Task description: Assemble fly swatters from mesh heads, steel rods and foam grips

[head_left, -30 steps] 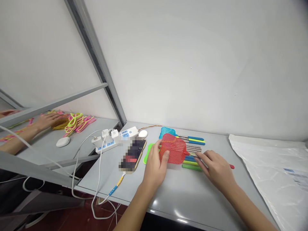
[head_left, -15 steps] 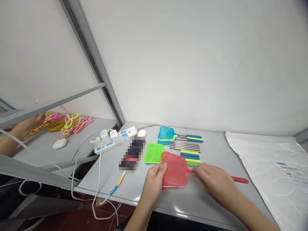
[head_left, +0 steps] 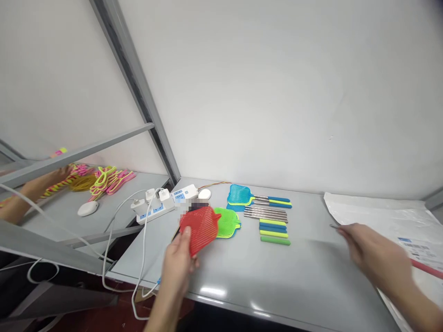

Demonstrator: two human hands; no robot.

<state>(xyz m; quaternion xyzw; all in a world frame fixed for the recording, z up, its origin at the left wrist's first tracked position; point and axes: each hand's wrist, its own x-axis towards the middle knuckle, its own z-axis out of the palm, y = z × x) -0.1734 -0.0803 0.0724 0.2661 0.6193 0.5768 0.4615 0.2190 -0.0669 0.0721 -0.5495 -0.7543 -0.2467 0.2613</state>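
My left hand (head_left: 180, 258) is closed on a red mesh fly swatter head (head_left: 201, 228), held up over the table's left part. On the right, my right hand (head_left: 377, 260) grips a thin metal rod whose tip pokes out past my fingers; its red handle (head_left: 427, 268) shows behind the wrist. The head and the rod are apart. Beneath and beside the red head lies a green fly swatter head (head_left: 227, 223). Behind it are blue swatters (head_left: 239, 194) with rods and handles on them. Several bare metal rods (head_left: 266, 213) and loose yellow, blue and green handles (head_left: 275, 240) lie mid-table.
A white plastic mailer bag (head_left: 380, 207) covers the table's right end. At left are a power strip (head_left: 155, 212) with plugs and cables, and a blurred-out phone. Beyond the metal frame (head_left: 138, 83), another person's hand (head_left: 57, 175) is by pink and yellow cords (head_left: 104, 180).
The red swatter head has come off its rod. My left hand carried the head left, partly over the phone, while my right hand drew the rod and handle away to the right.
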